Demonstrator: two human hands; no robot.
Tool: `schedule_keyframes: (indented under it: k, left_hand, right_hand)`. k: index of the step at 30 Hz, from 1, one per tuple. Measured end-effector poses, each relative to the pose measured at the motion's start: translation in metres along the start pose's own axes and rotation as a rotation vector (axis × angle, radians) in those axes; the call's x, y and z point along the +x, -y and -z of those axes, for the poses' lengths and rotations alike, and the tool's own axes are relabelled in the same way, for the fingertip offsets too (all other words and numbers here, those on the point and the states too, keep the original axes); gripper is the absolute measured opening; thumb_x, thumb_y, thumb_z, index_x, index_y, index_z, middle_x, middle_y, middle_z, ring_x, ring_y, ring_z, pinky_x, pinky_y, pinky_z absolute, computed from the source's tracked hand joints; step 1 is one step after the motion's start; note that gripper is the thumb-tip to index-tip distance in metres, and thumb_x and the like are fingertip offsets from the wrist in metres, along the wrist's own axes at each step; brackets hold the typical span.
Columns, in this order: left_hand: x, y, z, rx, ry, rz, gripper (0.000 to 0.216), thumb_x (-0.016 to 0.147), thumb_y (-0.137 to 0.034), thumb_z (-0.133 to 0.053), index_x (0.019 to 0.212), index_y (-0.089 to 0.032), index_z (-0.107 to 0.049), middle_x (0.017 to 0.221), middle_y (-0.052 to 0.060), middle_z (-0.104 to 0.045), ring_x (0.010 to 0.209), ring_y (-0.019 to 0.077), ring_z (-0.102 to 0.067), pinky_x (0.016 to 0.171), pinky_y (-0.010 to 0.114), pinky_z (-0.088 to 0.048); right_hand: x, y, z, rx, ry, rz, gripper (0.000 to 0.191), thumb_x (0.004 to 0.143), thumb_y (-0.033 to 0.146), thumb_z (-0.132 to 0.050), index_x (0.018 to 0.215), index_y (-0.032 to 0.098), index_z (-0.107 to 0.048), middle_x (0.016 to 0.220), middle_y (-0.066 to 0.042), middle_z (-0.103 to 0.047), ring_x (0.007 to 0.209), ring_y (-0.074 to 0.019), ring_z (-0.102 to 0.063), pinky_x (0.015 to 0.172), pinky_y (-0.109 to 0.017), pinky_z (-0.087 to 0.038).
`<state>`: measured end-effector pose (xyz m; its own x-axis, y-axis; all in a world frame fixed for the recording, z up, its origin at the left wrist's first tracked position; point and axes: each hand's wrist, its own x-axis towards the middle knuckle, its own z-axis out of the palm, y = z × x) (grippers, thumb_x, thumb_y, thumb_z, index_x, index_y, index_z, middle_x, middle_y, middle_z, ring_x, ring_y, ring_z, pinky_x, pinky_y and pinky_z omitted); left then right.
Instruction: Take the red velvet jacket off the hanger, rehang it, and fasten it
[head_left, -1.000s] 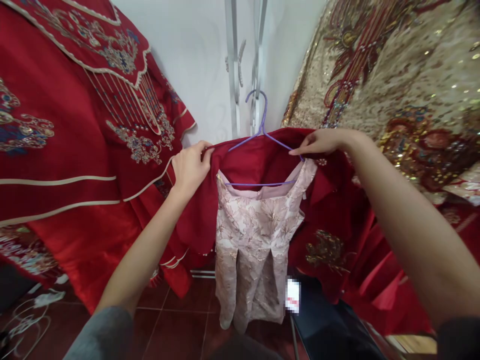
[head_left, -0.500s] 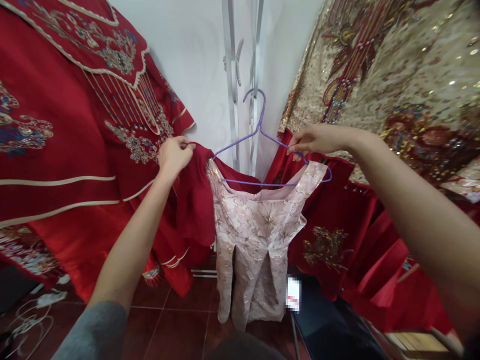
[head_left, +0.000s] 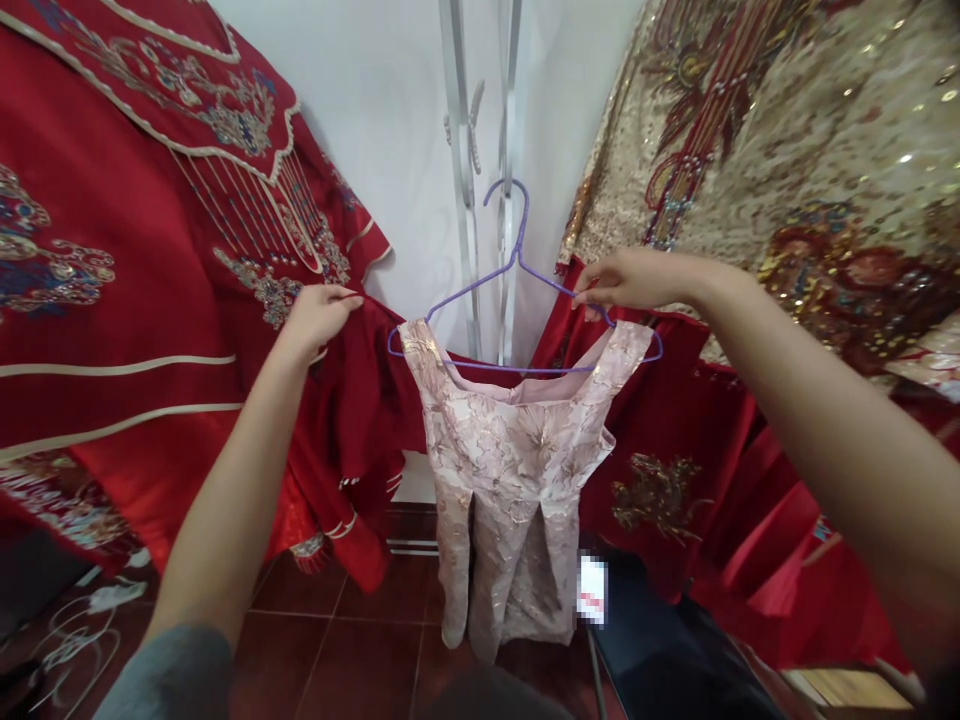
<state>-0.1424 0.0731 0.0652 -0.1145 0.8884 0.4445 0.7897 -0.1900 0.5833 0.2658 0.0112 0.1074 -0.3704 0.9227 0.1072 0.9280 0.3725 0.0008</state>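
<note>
Your left grip (head_left: 319, 325) pinches the edge of the dark red garment (head_left: 367, 380), stretched past the purple hanger (head_left: 516, 255) but apparently not yet clear from behind the pink dress (head_left: 517, 450), which already hangs by both straps (head_left: 421, 345), while your right grip (head_left: 626, 278) seems closed on the hanger's right arm.

Gap inside purple hanger (head_left: 516, 257), pink dress (head_left: 517, 450) blocking below

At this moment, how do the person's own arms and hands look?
The left hand and right hand are bare, with no glove, ring or watch visible. The left arm wears a short grey fabric sleeve; on the right arm, any sleeve is too dark to make out.
</note>
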Motion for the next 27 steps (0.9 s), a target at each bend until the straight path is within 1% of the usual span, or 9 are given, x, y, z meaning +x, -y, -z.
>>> schedule_keyframes:
  k: [2,4,7,9,11,15,17,20,27]
  left_hand:
    - [0.002,-0.002,-0.017,-0.092,0.1,-0.001,0.023,0.08,-0.029,-0.052,0.091,-0.015,-0.067,0.071,0.004,-0.063,0.063,0.018,-0.057,0.064,0.03,-0.047]
    - [0.004,-0.003,-0.033,-0.111,0.127,-0.007,0.023,0.08,-0.025,-0.05,0.095,-0.016,-0.065,0.068,0.003,-0.06,0.059,0.0162,-0.054,0.061,0.028,-0.046]
    - [0.004,-0.006,-0.044,-0.154,0.152,-0.105,0.027,0.084,-0.028,-0.046,0.101,-0.019,-0.064,0.074,0.002,-0.063,0.066,0.0166,-0.057,0.067,0.029,-0.049]
    - [0.003,-0.008,-0.043,-0.162,0.237,-0.222,0.029,0.086,-0.037,-0.045,0.096,-0.021,-0.067,0.083,0.003,-0.067,0.076,0.018,-0.06,0.074,0.03,-0.05]
    - [0.001,-0.008,-0.037,-0.117,0.337,-0.326,0.032,0.083,-0.048,-0.052,0.093,-0.022,-0.07,0.088,0.003,-0.07,0.082,0.02,-0.061,0.078,0.031,-0.05]
    - [-0.002,-0.006,-0.028,-0.037,0.427,-0.504,0.044,0.074,-0.06,-0.063,0.097,-0.024,-0.074,0.091,0.005,-0.072,0.085,0.0215,-0.062,0.082,0.031,-0.048]
    - [-0.003,-0.005,-0.028,-0.043,0.411,-0.567,0.046,0.076,-0.062,-0.06,0.095,-0.023,-0.076,0.088,0.006,-0.071,0.084,0.0208,-0.061,0.083,0.031,-0.047]
    - [-0.004,-0.003,-0.031,-0.065,0.333,-0.576,0.047,0.077,-0.062,-0.06,0.094,-0.022,-0.079,0.079,0.005,-0.067,0.079,0.0193,-0.057,0.079,0.031,-0.047]
    - [-0.006,0.005,-0.044,-0.137,0.133,-0.583,0.042,0.079,-0.055,-0.061,0.098,-0.022,-0.078,0.077,0.003,-0.057,0.072,0.0163,-0.053,0.072,0.029,-0.044]
  right_hand:
    - [-0.001,0.001,-0.001,0.033,0.002,-0.008,0.039,0.089,0.055,-0.047,0.093,0.025,-0.071,0.084,-0.003,-0.075,0.081,-0.0221,-0.068,0.078,-0.035,-0.051]
    - [-0.001,0.003,-0.003,0.047,-0.007,-0.027,0.038,0.089,0.055,-0.047,0.097,0.025,-0.071,0.086,-0.003,-0.076,0.084,-0.0232,-0.069,0.081,-0.036,-0.05]
    - [-0.003,0.005,-0.004,0.026,-0.056,-0.071,0.034,0.089,0.051,-0.049,0.099,0.025,-0.07,0.088,-0.003,-0.076,0.088,-0.0244,-0.069,0.085,-0.037,-0.049]
    - [-0.005,0.004,-0.005,0.006,-0.098,-0.094,0.032,0.088,0.048,-0.053,0.1,0.025,-0.071,0.089,-0.003,-0.075,0.091,-0.0252,-0.068,0.085,-0.037,-0.049]
    - [-0.008,0.0,-0.006,-0.009,-0.105,-0.113,0.03,0.085,0.045,-0.058,0.102,0.025,-0.072,0.091,-0.004,-0.075,0.091,-0.0255,-0.068,0.083,-0.036,-0.049]
    - [-0.015,-0.015,-0.011,-0.093,0.02,-0.198,0.029,0.079,0.034,-0.066,0.103,0.018,-0.072,0.096,-0.007,-0.076,0.086,-0.0244,-0.067,0.074,-0.033,-0.047]
    - [-0.018,-0.023,-0.015,-0.129,0.054,-0.223,0.024,0.079,0.026,-0.063,0.099,0.016,-0.073,0.094,-0.008,-0.076,0.084,-0.0233,-0.067,0.069,-0.031,-0.045]
    - [-0.022,-0.032,-0.021,-0.116,0.01,-0.206,0.021,0.08,0.02,-0.06,0.094,0.015,-0.074,0.09,-0.008,-0.076,0.082,-0.0218,-0.068,0.068,-0.029,-0.044]
    - [-0.038,-0.053,-0.032,0.116,-0.053,-0.014,0.03,0.085,0.038,-0.06,0.095,0.012,-0.072,0.091,-0.011,-0.075,0.083,-0.018,-0.066,0.077,-0.028,-0.045]
